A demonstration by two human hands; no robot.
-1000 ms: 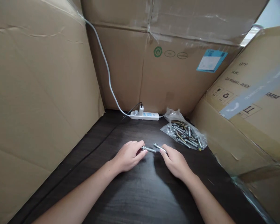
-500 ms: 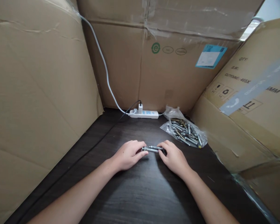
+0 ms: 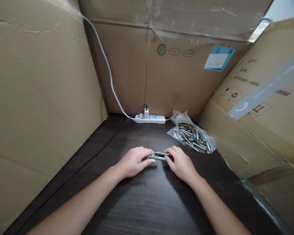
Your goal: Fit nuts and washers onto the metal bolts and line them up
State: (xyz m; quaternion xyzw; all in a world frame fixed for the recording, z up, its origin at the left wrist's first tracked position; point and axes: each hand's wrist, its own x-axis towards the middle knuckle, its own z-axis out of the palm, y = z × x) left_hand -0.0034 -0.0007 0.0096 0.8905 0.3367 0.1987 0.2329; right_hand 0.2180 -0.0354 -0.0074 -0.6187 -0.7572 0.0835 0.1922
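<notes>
Two silver anchor bolts (image 3: 160,155) lie side by side on the dark wooden table (image 3: 149,202), between my hands. My left hand (image 3: 134,161) rests on the table with its fingers curled, pinching the left end of the nearer bolt. My right hand (image 3: 181,164) is closed on the right ends of the bolts, fingertips pressed to them. A clear plastic bag of several more bolts (image 3: 192,137) lies just beyond my right hand.
Cardboard boxes wall in the table on the left (image 3: 39,98), at the back (image 3: 173,65) and on the right (image 3: 264,107). A white power strip (image 3: 150,119) with a plugged-in charger and a white cable (image 3: 107,68) sits against the back box.
My right hand brought its bolt leftward and laid it alongside the bolt held by my left hand. The two bolts, apart a second ago, now lie together.
</notes>
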